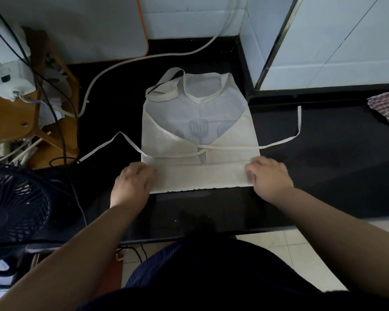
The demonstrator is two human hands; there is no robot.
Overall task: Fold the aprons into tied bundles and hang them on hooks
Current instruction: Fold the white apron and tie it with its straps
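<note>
Apron (198, 122) flat on black counter (323, 153), right of fan (14, 207). Left hand (133, 178), right hand (267, 176): fingers curled, pinching folded hem's ends. Risk: loose waist ties (279, 143) get trapped in roll; uneven pull skews bundle.

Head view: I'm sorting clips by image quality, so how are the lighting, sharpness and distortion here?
Head view is dim: the black counter shows almost no detail, while the pale apron stays readable. Head view bends straight lines, as the metal strip on the wall bows near the edge. Head view is slightly soft on the left hand and right hand; no strong glare shows.
</note>
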